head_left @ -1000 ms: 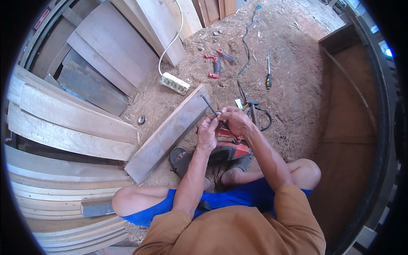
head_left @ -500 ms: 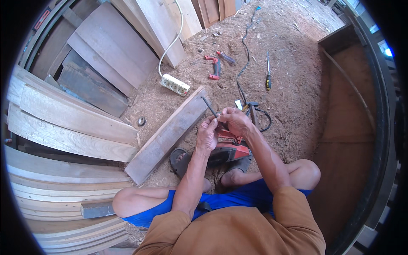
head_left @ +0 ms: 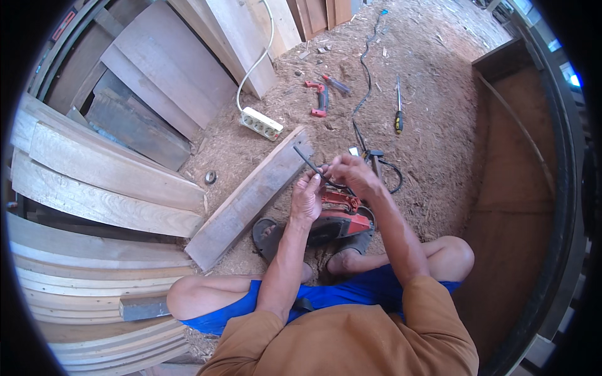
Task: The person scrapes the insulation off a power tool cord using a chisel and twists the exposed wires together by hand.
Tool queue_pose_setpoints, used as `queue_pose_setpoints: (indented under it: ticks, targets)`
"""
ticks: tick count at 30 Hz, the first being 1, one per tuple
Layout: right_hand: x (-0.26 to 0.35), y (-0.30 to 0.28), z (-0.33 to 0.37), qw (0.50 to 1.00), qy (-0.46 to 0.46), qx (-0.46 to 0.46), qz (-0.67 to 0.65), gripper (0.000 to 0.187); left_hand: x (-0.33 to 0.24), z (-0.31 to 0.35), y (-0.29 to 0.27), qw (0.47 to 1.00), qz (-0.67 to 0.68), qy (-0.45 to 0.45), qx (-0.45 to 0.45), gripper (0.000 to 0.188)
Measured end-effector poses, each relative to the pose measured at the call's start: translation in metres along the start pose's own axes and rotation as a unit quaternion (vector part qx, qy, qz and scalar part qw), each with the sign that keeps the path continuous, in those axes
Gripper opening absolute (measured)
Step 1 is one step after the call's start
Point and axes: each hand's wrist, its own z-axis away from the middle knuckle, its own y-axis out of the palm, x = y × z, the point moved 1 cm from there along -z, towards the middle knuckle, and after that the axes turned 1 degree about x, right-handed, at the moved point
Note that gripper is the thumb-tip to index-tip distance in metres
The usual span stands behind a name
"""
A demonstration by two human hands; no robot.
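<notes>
A black power cable (head_left: 305, 157) is pinched in my left hand (head_left: 305, 199), its free length pointing up and left over the wooden beam. Close by on the right, my right hand (head_left: 356, 177) has its fingers bent together near the cable; whatever they grip is too small to make out. Beneath both hands a red and black power tool (head_left: 342, 220) lies between my feet, its casing partly covered by my arms. The cable's dark line also runs under my right hand towards the tool.
A thick wooden beam (head_left: 248, 199) lies left of the tool. Beyond are a white power strip (head_left: 261, 123), a red-and-black handle piece (head_left: 320, 100), a clear-handled screwdriver (head_left: 337, 84), a long screwdriver (head_left: 399, 114) and a hammer (head_left: 375, 154). Stacked boards (head_left: 106, 178) line the left; a tape roll (head_left: 210, 177) lies nearby.
My right hand has turned and shifted slightly right, its fingertips a little off my left hand's. The left hand keeps its hold on the cable.
</notes>
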Motion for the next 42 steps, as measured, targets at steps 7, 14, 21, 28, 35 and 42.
queue_pose_setpoints:
  ticks: [7, 14, 21, 28, 35, 42]
  targets:
    - [0.013, -0.119, -0.008, 0.935, -0.083, -0.248, 0.240, 0.017, -0.016, 0.002, -0.007, 0.999, 0.046, -0.006, 0.002, 0.013]
    - [-0.077, -0.143, -0.020, 0.778, 0.070, -0.267, 0.564, 0.029, -0.015, -0.005, -0.012, 1.000, 0.010, 0.022, 0.003, 0.011]
    - [-0.131, -0.113, -0.019, 0.714, 0.059, -0.220, 0.662, 0.047, -0.025, -0.005, -0.004, 0.997, -0.075, 0.020, 0.014, 0.011]
    - [-0.052, -0.107, 0.014, 0.803, 0.187, -0.110, 0.556, 0.033, -0.048, -0.025, 0.032, 0.997, -0.049, 0.055, 0.028, 0.011]
    - [-0.019, -0.055, 0.111, 0.824, -0.010, -0.348, 0.447, 0.036, -0.060, -0.030, 0.022, 0.989, -0.112, 0.089, 0.025, 0.013]
    - [0.002, 0.036, 0.144, 0.977, -0.125, -0.166, 0.037, 0.037, -0.064, -0.016, 0.029, 0.987, -0.126, 0.078, 0.053, 0.013]
